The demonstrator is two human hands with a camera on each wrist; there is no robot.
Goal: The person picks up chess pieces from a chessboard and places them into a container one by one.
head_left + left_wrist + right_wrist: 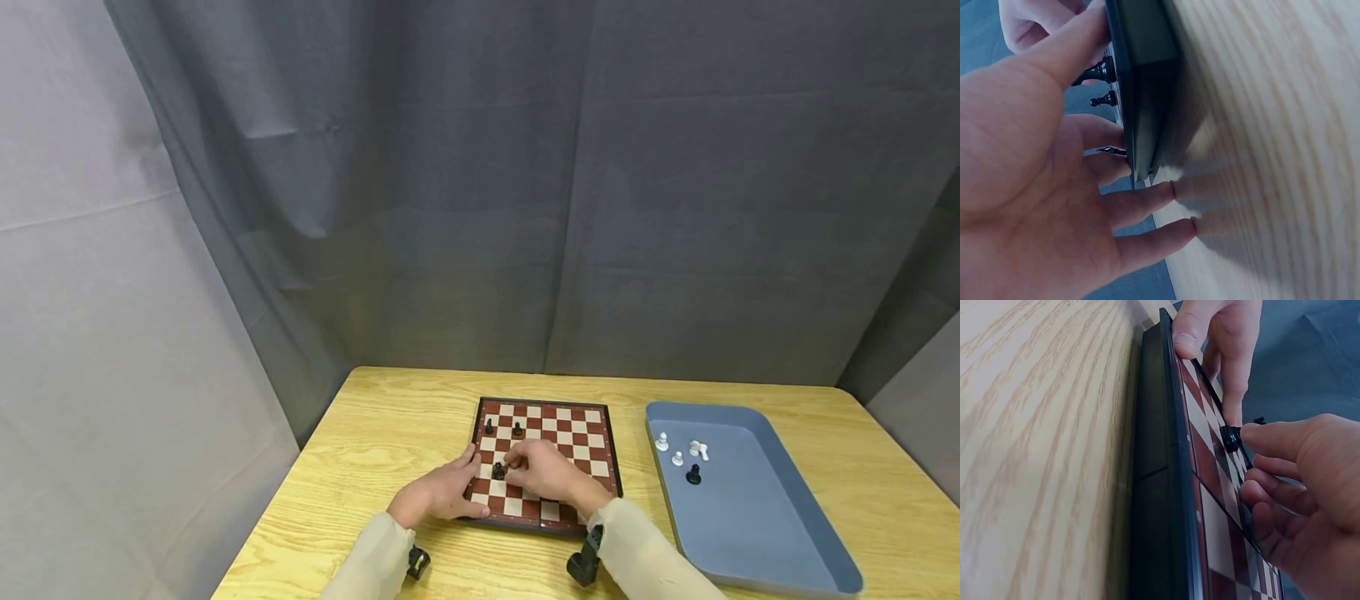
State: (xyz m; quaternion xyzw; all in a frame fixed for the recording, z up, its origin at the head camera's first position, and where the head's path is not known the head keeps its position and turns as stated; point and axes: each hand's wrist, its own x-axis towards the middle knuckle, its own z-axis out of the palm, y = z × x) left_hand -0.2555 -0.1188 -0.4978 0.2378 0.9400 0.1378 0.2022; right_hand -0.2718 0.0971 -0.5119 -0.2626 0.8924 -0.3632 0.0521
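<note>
A chessboard [596,469] with red-brown and white squares lies on the table. My left hand [442,487] rests at its left edge, fingers fairly straight and thumb on the near corner; two fingertips touch the table in the left wrist view. Over the board, my right hand [551,473] has thumb and index finger pinched at a black chess piece [1230,439], partly hidden by the thumb. That taller piece stands upright in the left wrist view. Two smaller black pieces, one a pawn [517,429] and one farther left [489,426], stand toward the board's far side.
To the right of the board lies a blue-grey tray [757,533]. Several white pieces [662,442] and one black piece [693,475] are in its far left part. Grey curtains [480,208] hang behind the wooden table [337,467].
</note>
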